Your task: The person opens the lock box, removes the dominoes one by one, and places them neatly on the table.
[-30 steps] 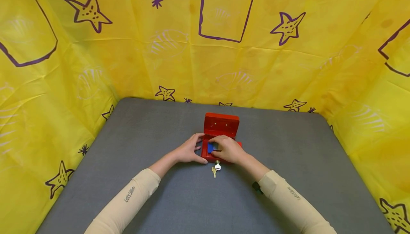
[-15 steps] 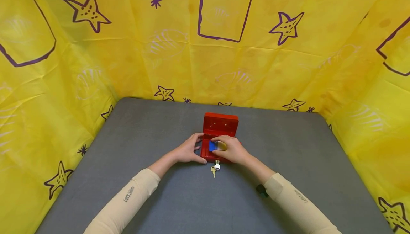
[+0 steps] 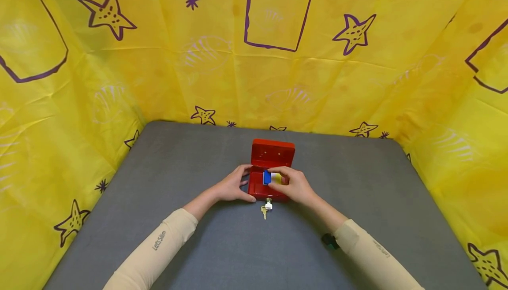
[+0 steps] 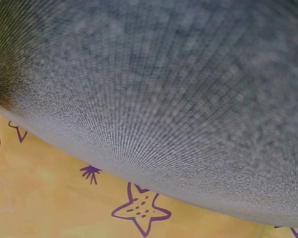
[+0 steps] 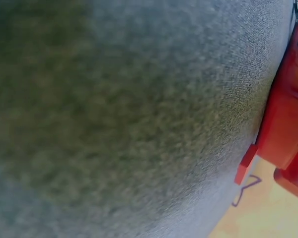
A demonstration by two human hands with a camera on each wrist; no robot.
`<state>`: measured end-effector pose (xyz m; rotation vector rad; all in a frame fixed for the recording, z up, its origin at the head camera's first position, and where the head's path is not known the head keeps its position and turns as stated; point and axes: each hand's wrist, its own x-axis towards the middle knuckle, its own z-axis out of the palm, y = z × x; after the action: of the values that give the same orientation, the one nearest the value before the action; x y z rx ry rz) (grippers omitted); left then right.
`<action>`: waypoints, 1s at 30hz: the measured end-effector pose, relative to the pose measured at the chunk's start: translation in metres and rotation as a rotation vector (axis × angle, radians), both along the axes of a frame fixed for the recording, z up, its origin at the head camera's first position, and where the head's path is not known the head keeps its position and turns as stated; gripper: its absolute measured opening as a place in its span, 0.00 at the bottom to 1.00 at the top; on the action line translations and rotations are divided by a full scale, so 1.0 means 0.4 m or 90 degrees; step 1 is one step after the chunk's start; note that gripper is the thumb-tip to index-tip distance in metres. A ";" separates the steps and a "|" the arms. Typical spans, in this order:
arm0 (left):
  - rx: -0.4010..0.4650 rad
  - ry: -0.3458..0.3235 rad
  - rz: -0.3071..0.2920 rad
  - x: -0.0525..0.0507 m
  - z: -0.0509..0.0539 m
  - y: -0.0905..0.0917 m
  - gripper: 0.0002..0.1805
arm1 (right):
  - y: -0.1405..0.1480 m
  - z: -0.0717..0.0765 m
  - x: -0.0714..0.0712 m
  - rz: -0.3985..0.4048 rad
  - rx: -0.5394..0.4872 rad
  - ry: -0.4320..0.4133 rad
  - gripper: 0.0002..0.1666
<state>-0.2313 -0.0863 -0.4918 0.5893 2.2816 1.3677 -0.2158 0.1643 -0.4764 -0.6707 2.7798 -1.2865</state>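
Observation:
A small red cash box (image 3: pixel 255 188) stands with its lid (image 3: pixel 273 152) raised in the head view. My left hand (image 3: pixel 232 186) holds the box's left side, thumb at the front corner and fingers toward the back. Between thumb and fingers of my right hand (image 3: pixel 295 186) is pinched a small block (image 3: pixel 267 177) with a blue end and a white and yellow body; its exact kind is unclear. It is over the open box. Keys (image 3: pixel 265 209) hang from the front lock. The right wrist view shows the box's side (image 5: pixel 285 119) at its right edge.
The box stands on a grey-covered table (image 3: pixel 190 149). Yellow cloth (image 3: pixel 238 74) with purple starfish drawings encloses the back and sides. A small red piece (image 5: pixel 246 163) juts out beside the box in the right wrist view.
My right hand has drawn back slightly to the right with the block, which now shows more of its yellow and white body. My left hand stays on the box.

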 end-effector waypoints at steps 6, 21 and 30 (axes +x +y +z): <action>-0.008 0.005 0.002 -0.006 -0.011 0.000 0.55 | 0.015 0.000 0.007 -0.032 -0.026 -0.038 0.24; -0.010 0.001 0.007 -0.003 -0.010 0.001 0.55 | 0.066 -0.004 0.033 -0.052 -0.117 -0.063 0.25; -0.006 -0.002 0.008 -0.005 -0.010 0.000 0.55 | 0.085 0.021 0.052 -0.071 -0.127 -0.079 0.26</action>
<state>-0.2333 -0.0861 -0.4959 0.5708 2.2918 1.3629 -0.1951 0.1985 -0.4680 -0.4287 2.6474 -1.5842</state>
